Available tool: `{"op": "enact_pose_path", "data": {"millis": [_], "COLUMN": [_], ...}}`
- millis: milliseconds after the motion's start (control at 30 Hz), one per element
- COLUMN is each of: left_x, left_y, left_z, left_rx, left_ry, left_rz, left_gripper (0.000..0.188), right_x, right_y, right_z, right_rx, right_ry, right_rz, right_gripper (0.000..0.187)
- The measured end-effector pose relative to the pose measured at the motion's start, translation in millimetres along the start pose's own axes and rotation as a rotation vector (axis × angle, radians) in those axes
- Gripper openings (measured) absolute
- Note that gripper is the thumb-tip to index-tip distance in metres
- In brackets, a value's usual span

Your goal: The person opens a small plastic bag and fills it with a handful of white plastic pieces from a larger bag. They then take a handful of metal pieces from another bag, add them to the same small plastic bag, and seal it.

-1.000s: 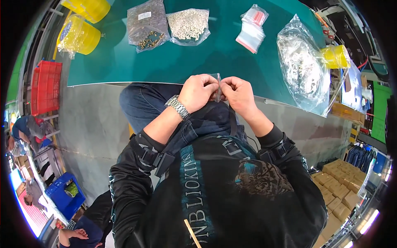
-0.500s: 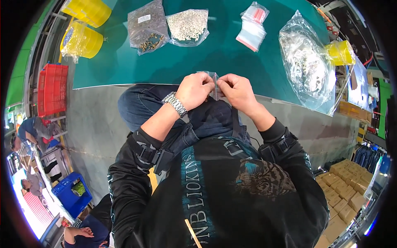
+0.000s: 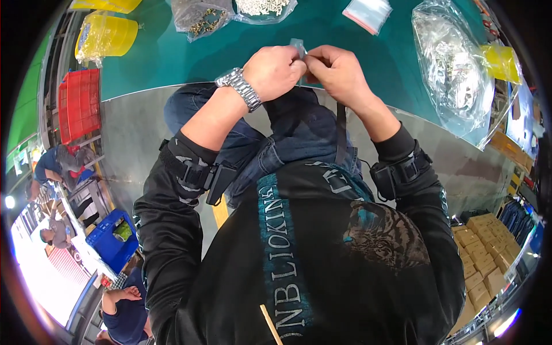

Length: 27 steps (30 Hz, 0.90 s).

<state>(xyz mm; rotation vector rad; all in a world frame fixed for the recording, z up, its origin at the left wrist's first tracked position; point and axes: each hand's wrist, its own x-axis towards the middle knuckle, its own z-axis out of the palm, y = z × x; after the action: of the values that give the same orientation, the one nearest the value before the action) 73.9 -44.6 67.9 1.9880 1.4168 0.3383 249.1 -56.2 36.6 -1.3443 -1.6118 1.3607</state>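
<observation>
Close together at the table's near edge, both my hands pinch a small clear plastic zip bag (image 3: 297,45). My left hand (image 3: 271,73), with a metal watch on its wrist, has its fingers closed on the bag's left side. Thumb and forefinger of my right hand (image 3: 340,75) are pressed together at the bag's right side. The fingers cover most of the bag, so what it contains cannot be made out. Beyond the hands lie a bag of small brass-coloured parts (image 3: 202,24), a bag of small white pieces (image 3: 261,8) and a stack of flat zip bags (image 3: 368,14).
A large clear plastic bag (image 3: 454,80) lies on the green table (image 3: 155,63) at the right, beside a yellow roll (image 3: 499,62). Wrapped yellow rolls (image 3: 109,35) stand at the left. Beyond are a red crate (image 3: 79,106), a blue bin (image 3: 114,238) and cardboard boxes (image 3: 480,253).
The whole view has shifted, so the table and its bags sit higher in the picture. Both hands still pinch the small bag, now slightly farther over the table's edge.
</observation>
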Motion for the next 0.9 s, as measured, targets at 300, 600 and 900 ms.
{"op": "enact_pose_path", "data": {"millis": [300,600,900], "left_x": [8.0,21.5,47.6], "left_y": [-11.9,-10.1,-3.7], "left_z": [-6.1,3.4,23.3], "left_rx": [0.250,0.167,0.312], "left_ry": [-0.037,0.318,0.426], "left_rz": [0.064,0.089,0.248], "left_gripper": [0.024,0.014,0.008], "right_x": [8.7,22.2,33.0], "right_y": [10.7,29.3,42.2], "right_z": [-16.0,2.3,-15.9], "right_rx": [-0.391,0.186,0.345], "right_ry": [0.104,0.205,0.286], "right_rz": [-0.128,0.034,0.351], "right_gripper": [0.012,0.011,0.015]}}
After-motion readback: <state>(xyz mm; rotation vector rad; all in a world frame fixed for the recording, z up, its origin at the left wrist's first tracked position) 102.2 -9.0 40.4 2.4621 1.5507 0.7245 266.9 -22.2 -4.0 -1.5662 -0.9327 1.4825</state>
